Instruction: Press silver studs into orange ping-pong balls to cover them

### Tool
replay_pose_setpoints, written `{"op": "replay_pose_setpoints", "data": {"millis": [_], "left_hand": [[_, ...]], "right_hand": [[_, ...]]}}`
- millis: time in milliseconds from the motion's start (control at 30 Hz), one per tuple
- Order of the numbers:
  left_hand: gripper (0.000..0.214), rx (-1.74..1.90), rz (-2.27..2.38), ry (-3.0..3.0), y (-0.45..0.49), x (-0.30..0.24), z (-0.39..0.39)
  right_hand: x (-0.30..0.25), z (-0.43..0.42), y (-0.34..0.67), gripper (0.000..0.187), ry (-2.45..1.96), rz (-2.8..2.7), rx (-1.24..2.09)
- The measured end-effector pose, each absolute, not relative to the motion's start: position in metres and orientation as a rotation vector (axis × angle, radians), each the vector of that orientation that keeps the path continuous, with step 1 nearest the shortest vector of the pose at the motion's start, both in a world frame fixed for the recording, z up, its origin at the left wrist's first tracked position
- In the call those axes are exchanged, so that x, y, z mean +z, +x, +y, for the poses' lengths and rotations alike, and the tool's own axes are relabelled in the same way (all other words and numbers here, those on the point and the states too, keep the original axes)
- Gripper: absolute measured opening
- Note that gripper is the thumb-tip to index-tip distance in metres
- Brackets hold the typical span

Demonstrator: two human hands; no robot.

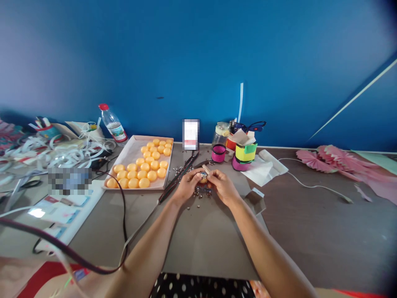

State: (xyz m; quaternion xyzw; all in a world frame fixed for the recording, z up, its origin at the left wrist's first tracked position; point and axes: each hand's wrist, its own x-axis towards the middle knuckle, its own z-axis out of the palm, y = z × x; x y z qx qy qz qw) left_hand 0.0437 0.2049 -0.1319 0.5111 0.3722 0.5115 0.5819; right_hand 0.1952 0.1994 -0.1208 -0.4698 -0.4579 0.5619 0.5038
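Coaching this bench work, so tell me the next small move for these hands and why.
Probably the right hand should dip to the loose beads just below and pick one up. Both hands pinch one orange piece together, the left hand steadying it, and the beads lie scattered on the table directly under them.

The small orange piece (203, 179) is mostly covered, its form unclear; the standing card (190, 134) is blurred out.
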Motion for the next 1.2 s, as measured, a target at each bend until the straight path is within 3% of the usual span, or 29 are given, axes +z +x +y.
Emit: {"op": "replay_pose_setpoints", "data": {"millis": [233, 367, 633, 733, 967, 1200], "left_hand": [[0.047, 1.273, 0.568, 0.729, 0.038, -0.123, 0.204], [0.047, 1.287, 0.541, 0.722, 0.036, -0.12, 0.203], [0.038, 1.34, 0.539, 0.654, 0.033, -0.116, 0.205], [0.033, 1.346, 0.542, 0.629, 0.031, -0.118, 0.207], [0.031, 1.406, 0.558, 0.527, 0.03, -0.118, 0.212], [0.035, 1.474, 0.625, 0.405, 0.027, -0.123, 0.218]], "right_hand": [[-0.122, 0.208, 0.23, 0.022, -1.804, -1.668, 0.472], [-0.123, 0.205, 0.224, 0.029, -2.102, -2.037, 0.407], [-0.12, 0.201, 0.217, 0.023, -1.981, -2.122, 0.281], [-0.118, 0.198, 0.218, 0.026, -1.828, -1.98, 0.36], [-0.109, 0.186, 0.207, 0.036, -1.193, -1.615, 0.972], [-0.107, 0.182, 0.201, 0.035, -1.217, -1.677, 1.179]]}}
